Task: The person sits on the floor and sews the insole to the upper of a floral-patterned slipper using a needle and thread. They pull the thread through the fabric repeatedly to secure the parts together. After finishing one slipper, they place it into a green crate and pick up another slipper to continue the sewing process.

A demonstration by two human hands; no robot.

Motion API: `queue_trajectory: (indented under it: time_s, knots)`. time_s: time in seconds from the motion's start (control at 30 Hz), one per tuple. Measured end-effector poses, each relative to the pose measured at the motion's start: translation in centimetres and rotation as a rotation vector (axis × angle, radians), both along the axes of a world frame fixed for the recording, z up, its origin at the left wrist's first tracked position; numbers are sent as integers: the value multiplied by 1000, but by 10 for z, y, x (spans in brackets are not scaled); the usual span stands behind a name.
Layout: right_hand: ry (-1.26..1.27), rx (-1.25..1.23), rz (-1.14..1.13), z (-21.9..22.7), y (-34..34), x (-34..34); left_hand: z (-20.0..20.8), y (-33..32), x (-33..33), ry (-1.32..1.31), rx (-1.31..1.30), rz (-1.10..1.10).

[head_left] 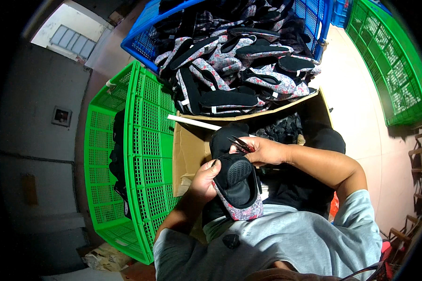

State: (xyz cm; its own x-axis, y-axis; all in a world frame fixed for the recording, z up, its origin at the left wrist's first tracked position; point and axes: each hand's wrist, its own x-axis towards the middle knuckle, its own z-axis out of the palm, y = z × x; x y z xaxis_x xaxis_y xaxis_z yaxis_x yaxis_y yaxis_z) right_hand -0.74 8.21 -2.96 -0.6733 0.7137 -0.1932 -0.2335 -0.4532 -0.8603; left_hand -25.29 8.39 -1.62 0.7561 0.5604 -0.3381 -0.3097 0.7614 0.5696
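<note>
At the centre of the frame, my left hand [204, 181] is clamped on the edge of a black-lined floral slipper [240, 211]. Just above it, my right hand [268, 151] is closed around dark, pointed snips [239, 143]. More slippers [266, 80] heap at the upper centre; a green crate [137, 136] stands left.

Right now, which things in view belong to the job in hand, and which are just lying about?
Likely in the job:
floral shoe, in the left hand
dark pointed tool, in the right hand
heap of similar shoes, ahead

Apparently just about:
green crate, far right
crumpled bag, lower left
small wall frame
</note>
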Motion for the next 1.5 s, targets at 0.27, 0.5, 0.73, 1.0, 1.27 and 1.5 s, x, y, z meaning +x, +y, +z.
queue_trajectory:
  time_s: [0.27, 0.5, 0.73, 1.0, 1.27, 1.5]
  knots:
    - [-29, -24, -56, -5, 0, -9, -12, -4, -1, -228, -218, -5]
    - [-46, 18, -195, -40, 6, -21, 0, -21, 14, -211, -188, 230]
    - [-62, 39, -247, -25, 6, -13, 33, -55, 14, 143, 126, 601]
    - [83, 118, 31, -14, -7, -19, 38, -59, 44, 261, 448, 788]
    - [-58, -24, -135, -6, -2, -6, -26, -28, 52, 611, 708, 764]
    - [-229, 176, -157, -25, 4, -7, -47, -9, 56, 642, 718, 775]
